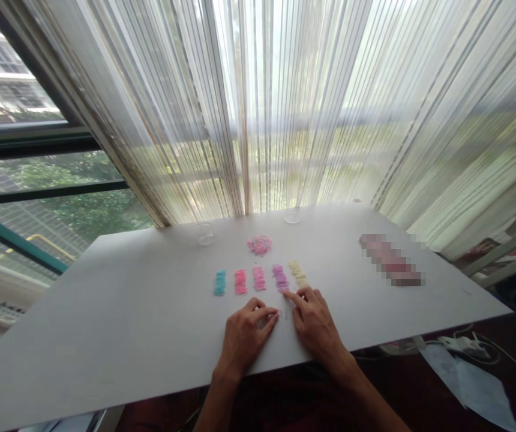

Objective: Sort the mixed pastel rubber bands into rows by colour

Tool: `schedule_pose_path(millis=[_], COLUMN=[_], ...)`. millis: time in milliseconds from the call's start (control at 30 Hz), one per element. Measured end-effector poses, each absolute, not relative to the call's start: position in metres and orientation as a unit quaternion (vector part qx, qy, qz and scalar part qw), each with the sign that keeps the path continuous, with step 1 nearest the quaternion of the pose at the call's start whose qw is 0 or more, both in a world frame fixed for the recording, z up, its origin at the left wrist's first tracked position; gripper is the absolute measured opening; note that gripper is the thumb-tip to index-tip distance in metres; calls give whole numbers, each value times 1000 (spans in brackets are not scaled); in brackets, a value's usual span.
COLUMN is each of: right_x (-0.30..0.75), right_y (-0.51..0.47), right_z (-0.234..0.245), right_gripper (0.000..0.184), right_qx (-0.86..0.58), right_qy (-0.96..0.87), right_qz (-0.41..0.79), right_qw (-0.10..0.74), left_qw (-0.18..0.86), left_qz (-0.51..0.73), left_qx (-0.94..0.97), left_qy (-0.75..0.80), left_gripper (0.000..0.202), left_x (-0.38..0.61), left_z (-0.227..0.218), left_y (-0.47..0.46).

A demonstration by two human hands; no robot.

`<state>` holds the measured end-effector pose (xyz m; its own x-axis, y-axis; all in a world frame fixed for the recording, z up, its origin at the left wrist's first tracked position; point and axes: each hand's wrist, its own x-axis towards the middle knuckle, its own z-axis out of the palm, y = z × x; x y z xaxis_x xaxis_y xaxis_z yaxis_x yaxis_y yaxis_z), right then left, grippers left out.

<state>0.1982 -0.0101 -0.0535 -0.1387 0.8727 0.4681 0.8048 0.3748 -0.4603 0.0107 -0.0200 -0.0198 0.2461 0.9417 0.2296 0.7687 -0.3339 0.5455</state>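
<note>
White table [118, 336] before sheer striped curtains [276, 114]. Five short columns in row: teal column [219, 282], coral column [240, 281], pink column [259, 278], purple column [280, 278], yellow column [297, 272]; mixed pinkish heap [259, 245] beyond. Left hand [246, 329]: thumb and index pinched together on tiny pinkish piece [280, 312], just nearer than purple column. Right hand [314, 316]: index stretched apart from curled fingers, at purple column's near end; no visible hold. Probably feather-light, easily nudged; stiffness unclear. Best taken by edge, with fingertips.
</note>
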Motion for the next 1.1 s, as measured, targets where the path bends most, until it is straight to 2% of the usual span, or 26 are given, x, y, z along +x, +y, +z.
schedule_pose_path(millis=[167, 433, 567, 667, 800, 900, 967, 1100], right_x=[198, 200, 201, 201, 201, 200, 200, 199], right_y=[-10, -12, -17, -21, -21, -20, -19, -18], right_z=[-53, -46, -37, -34, -34, -35, -35, -37], right_gripper=[45, 29, 20, 24, 25, 16, 11, 11], right_qx=[-553, -538, -492, -428, -396, -387, -381, -382], right_qy=[-748, -732, -750, -792, -800, -797, -797, -794], right_qz=[50, 101, 154, 192, 199, 202, 197, 187], right_qw=[364, 405, 414, 391, 405, 417, 425, 434], left_qw=[165, 138, 172, 217, 268, 289, 295, 281], left_qz=[261, 263, 310, 339, 342, 334, 332, 337], left_qx=[776, 793, 767, 757, 760, 760, 758, 752], left_qy=[550, 533, 535, 515, 483, 476, 478, 492], left_gripper=[18, 20, 21, 20, 19, 19, 20, 23], left_x=[11, 8, 5, 2, -1, -2, -3, -3], left_z=[-20, -25, -25, -25, -26, -28, -29, -30], left_y=[-19, -20, -21, -23, -25, -26, -25, -24])
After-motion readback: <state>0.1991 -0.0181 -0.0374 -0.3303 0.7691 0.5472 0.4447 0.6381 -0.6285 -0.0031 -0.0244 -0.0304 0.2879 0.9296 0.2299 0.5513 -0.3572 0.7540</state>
